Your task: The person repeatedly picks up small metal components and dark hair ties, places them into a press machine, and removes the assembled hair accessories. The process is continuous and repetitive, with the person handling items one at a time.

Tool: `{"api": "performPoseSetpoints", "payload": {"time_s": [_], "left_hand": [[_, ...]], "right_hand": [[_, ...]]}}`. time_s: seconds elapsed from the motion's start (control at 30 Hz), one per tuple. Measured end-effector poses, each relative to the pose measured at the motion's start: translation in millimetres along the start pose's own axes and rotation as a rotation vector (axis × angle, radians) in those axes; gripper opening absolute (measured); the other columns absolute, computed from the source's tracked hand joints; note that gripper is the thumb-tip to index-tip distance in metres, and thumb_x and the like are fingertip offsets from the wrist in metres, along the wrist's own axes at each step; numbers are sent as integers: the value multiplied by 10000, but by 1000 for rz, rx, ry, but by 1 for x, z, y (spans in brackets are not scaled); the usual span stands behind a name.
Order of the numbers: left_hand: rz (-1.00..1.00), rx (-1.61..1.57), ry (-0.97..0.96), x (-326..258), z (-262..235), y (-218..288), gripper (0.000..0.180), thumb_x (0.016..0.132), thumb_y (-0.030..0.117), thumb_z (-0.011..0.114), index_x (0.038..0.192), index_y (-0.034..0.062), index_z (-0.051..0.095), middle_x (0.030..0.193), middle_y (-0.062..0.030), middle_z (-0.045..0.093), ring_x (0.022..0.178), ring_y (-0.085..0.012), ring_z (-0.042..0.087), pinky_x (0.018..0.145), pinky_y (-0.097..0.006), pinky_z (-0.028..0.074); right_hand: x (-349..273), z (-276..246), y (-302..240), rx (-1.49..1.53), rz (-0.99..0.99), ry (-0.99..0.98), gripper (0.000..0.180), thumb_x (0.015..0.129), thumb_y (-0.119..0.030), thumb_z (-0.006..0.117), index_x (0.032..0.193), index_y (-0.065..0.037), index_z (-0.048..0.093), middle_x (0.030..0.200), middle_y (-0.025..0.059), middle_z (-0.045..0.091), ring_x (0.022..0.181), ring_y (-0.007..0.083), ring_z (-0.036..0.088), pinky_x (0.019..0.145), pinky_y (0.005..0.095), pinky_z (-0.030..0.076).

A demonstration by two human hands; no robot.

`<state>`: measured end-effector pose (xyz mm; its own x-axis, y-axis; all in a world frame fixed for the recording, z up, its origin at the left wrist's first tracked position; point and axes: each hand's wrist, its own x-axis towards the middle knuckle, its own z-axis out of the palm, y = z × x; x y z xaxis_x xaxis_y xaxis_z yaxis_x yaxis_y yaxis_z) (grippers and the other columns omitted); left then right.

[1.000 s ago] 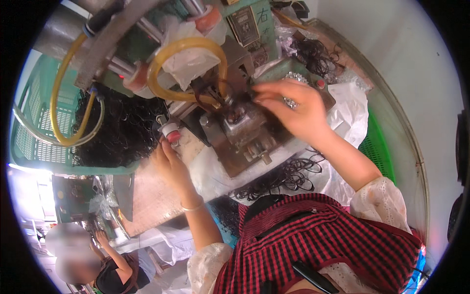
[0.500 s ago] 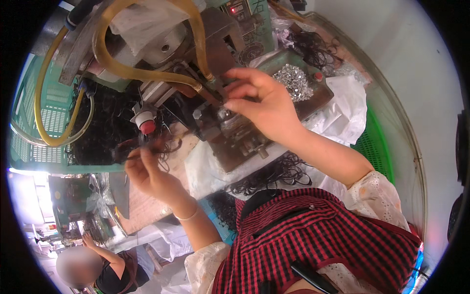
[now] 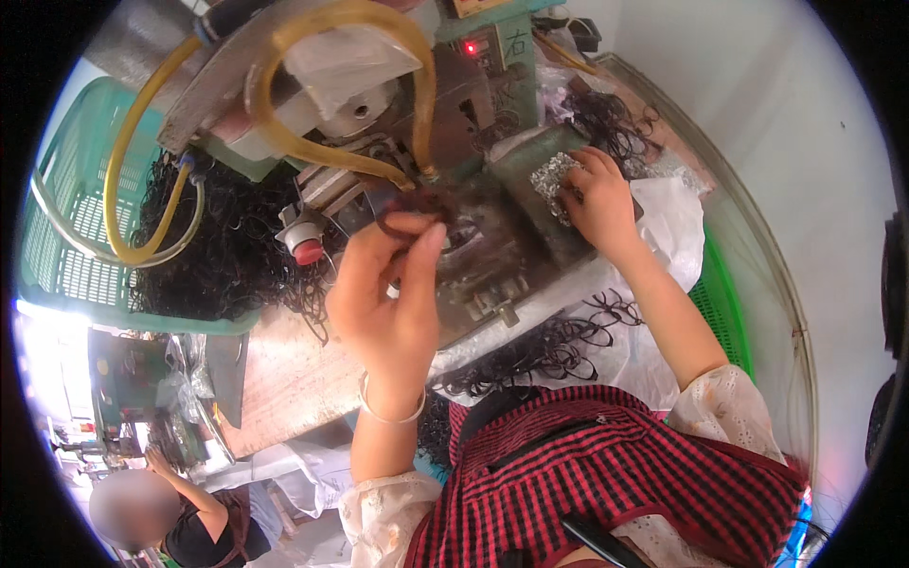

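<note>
My left hand (image 3: 393,303) is raised over the grey metal press block (image 3: 492,265) and pinches a thin dark wire frame piece (image 3: 402,210) between thumb and fingers. My right hand (image 3: 597,204) rests further back to the right, its fingertips on a heap of small shiny silver parts (image 3: 551,180) lying on a green cloth. A yellow hose (image 3: 312,142) loops above the block. Whether the right fingers hold a part is hidden.
A teal plastic basket (image 3: 71,237) full of black wire frames (image 3: 227,246) stands at the left. More black frames (image 3: 549,346) lie along the bench's near edge and behind the machine. A red knob (image 3: 308,251) sticks out beside the block. Another person (image 3: 161,516) works at lower left.
My left hand rose from the bench edge to the block carrying a dark frame piece. My right hand left the block and moved back right onto the silver parts.
</note>
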<state>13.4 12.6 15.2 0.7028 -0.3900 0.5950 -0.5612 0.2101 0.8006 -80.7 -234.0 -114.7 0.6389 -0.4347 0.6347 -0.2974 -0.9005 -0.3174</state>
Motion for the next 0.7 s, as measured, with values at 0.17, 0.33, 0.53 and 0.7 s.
{"api": "performPoseSetpoints", "payload": {"time_s": [0.17, 0.33, 0.53, 0.7], "left_hand": [[41, 99, -10, 5, 9, 1, 138, 845, -35, 708, 973, -31, 657, 882, -42, 686, 734, -46, 596, 661, -185, 504], [90, 144, -21, 4, 11, -3, 155, 826, -10, 731, 967, -17, 666, 846, -75, 698, 710, -93, 645, 687, -239, 534], [129, 229, -26, -17, 2, -1, 283, 828, -24, 725, 1093, -43, 627, 1028, -111, 674, 949, -136, 642, 751, -228, 525], [318, 813, 493, -54, -73, -6, 239, 882, -73, 612, 1117, -66, 573, 1109, -187, 661, 1003, -247, 649, 896, -314, 517]], "right_hand": [[13, -2, 2, 102, 193, 13, 95, 759, -125, 705, 824, -73, 658, 956, 115, 658, 967, 325, 604, 799, 421, 506], [13, -7, -14, 314, 322, 56, 117, 839, -111, 663, 942, -54, 652, 906, 138, 692, 848, 342, 652, 756, 401, 513], [13, -15, -20, 292, 406, -81, 163, 890, -127, 668, 1001, -10, 691, 893, 133, 718, 832, 193, 686, 760, 295, 511], [-9, -36, -19, 355, 420, -72, 177, 890, -71, 617, 1039, -19, 698, 956, 91, 731, 912, 181, 688, 829, 286, 501]]}}
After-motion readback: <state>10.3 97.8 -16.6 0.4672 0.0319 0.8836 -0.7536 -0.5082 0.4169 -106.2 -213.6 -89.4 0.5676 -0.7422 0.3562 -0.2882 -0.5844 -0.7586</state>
